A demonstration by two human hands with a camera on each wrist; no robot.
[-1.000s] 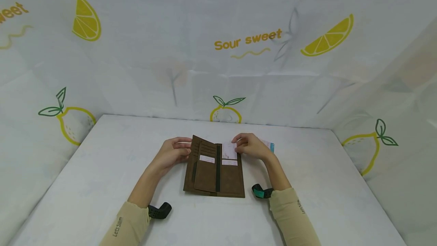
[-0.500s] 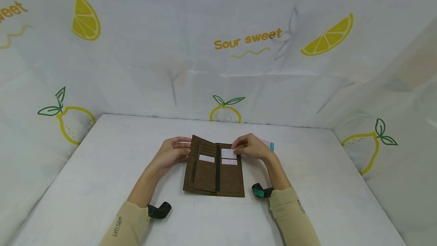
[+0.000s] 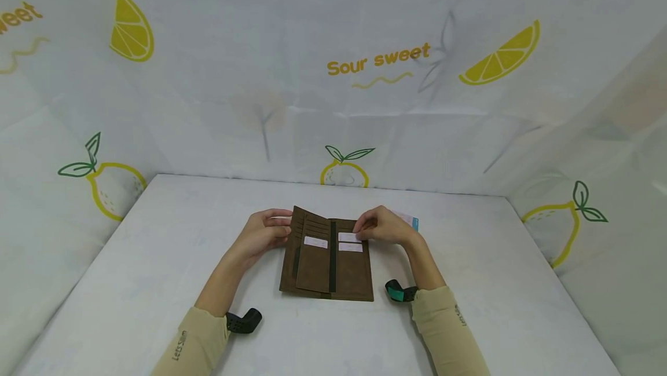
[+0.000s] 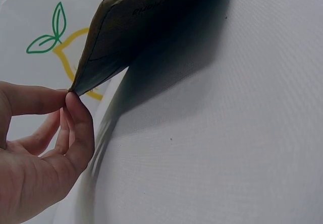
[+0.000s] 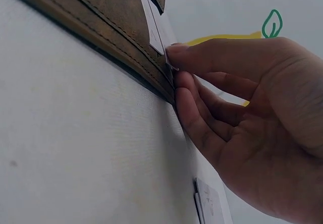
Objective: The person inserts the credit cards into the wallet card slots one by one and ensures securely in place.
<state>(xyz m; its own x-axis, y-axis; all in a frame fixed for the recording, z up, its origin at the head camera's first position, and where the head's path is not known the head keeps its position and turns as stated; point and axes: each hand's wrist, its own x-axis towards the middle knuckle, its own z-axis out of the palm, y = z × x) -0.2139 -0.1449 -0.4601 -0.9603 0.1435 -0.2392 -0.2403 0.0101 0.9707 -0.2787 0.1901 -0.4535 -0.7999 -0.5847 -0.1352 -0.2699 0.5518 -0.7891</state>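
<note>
A brown long wallet (image 3: 353, 277) stands open on the white table, its left flap raised. My left hand (image 3: 263, 236) pinches the flap's outer edge between thumb and fingertips, as the left wrist view shows. With my right hand (image 3: 384, 225) I pinch a white card (image 3: 348, 237) at its right end, thumb on its face and fingers behind the wallet's edge. Most of this card is tucked into an upper slot of the right half. Just below it, a second white card (image 3: 350, 247) shows as a strip, and another white card (image 3: 315, 242) pokes from a left-half slot.
Behind my right hand lie flat cards (image 3: 414, 223) with a blue edge, several centimetres right of the wallet; the right wrist view shows a small stack (image 5: 208, 204). A lemon-print sheet (image 3: 292, 127) hangs behind the white table (image 3: 208, 202).
The card in my right hand has slid down into its slot, from a tall white piece to a narrow strip. My left hand and the wallet have hardly moved.
</note>
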